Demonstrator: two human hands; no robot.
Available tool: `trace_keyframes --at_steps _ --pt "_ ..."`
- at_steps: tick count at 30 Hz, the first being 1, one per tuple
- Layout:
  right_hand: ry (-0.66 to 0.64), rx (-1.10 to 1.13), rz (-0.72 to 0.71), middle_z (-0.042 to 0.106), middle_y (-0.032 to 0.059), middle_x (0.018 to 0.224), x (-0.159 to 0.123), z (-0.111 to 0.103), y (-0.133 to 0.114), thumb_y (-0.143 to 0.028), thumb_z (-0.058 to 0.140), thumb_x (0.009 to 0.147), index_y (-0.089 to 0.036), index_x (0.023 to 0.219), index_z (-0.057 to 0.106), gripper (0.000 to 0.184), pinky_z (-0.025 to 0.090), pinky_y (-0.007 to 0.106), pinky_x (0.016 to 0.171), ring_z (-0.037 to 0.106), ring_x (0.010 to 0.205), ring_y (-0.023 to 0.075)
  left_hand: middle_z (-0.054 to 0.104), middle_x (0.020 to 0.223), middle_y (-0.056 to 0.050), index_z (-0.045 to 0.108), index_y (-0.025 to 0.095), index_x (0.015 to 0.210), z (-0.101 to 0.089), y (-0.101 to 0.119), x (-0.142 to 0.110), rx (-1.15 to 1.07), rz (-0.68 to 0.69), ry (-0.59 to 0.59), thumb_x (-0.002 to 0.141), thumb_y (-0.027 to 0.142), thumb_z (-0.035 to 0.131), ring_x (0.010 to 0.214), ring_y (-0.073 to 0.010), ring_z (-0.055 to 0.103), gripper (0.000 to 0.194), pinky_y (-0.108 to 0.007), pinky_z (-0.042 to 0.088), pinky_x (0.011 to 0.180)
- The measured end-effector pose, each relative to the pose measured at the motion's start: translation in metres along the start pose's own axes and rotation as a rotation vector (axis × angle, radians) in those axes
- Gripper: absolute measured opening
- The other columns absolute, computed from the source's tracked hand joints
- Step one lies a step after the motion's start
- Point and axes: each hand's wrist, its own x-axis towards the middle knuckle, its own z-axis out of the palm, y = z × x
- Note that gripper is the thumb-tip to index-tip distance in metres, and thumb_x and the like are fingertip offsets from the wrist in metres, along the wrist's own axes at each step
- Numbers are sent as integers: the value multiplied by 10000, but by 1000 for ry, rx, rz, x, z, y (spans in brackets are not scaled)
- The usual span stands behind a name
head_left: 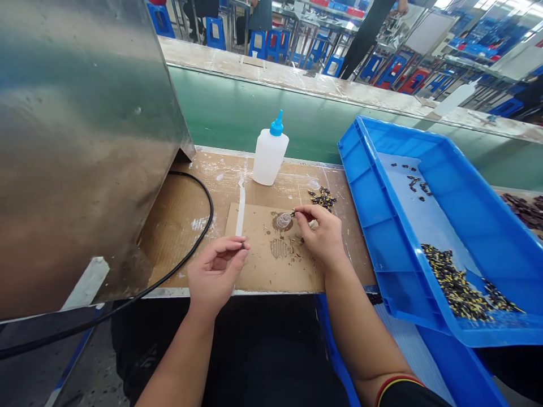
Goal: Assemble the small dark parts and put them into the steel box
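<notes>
My left hand (218, 268) pinches a small dark part (243, 245) between thumb and fingertips, above the near left edge of a cardboard sheet (254, 271). With thumb and forefinger, my right hand (320, 229) grips a small black-and-yellow part (292, 213) right at a little clear cup (283, 220). Whether that part touches the cup I cannot tell. The cup stands on a wet brown stain on the cardboard. Behind my right hand lies a pile of black-and-yellow parts (323, 199). A white squeeze bottle (270, 157) with a blue nozzle stands upright farther back.
On the right, a blue crate (365, 186) holds many more black-and-yellow parts (453, 282). A large metal housing (80, 141) takes up the left, and a black cable (207, 220) curves out beside it. People and blue stools (215, 34) are beyond the green partition (229, 107).
</notes>
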Motion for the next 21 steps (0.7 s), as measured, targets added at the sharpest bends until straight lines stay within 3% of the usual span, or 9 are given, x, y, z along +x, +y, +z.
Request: trace_keyframes --at_steps 4,7,12,15,17,21 --pt "55 37 116 779 59 917 -1 -1 6 -303 663 976 -209 1003 784 156 583 380 793 697 784 215 844 999 -76 807 198 869 2 10 2 -260 -174 59 817 297 953 787 -161 819 184 -224 699 736" --pt "143 206 227 771 61 902 -2 -5 3 -351 696 955 -202 981 794 180 578 356 738 699 793 217 851 935 -37 817 243 824 5 18 2 -467 -288 60 742 331 1013 742 -130 811 231 -140 656 661" --pt "87 618 289 779 42 952 -22 -19 -38 -350 850 947 -258 1065 830 151 575 310 668 704 794 194 853 951 11 837 307 838 14 29 -4 -584 -414 5 736 363 1021 778 -84 806 218 -70 621 671" --pt "59 738 244 783 34 962 -45 -24 -78 -271 846 982 -302 1065 834 89 592 331 689 719 802 198 847 947 21 833 319 831 20 35 -10 -577 -437 7 722 385 1027 784 -94 804 232 -99 640 671" --pt "33 754 168 786 35 980 -58 -24 -99 -207 808 1011 -331 1109 830 159 609 379 759 733 853 220 842 941 28 830 323 829 24 38 -13 -577 -433 -5 728 383 1023 800 -97 806 225 -114 651 688" --pt "37 726 23 806 32 1048 -71 -16 -116 -112 794 998 -374 1232 810 351 620 438 819 746 918 252 845 970 49 833 344 855 31 42 -17 -584 -391 -77 787 350 987 832 -89 809 169 -134 666 759"
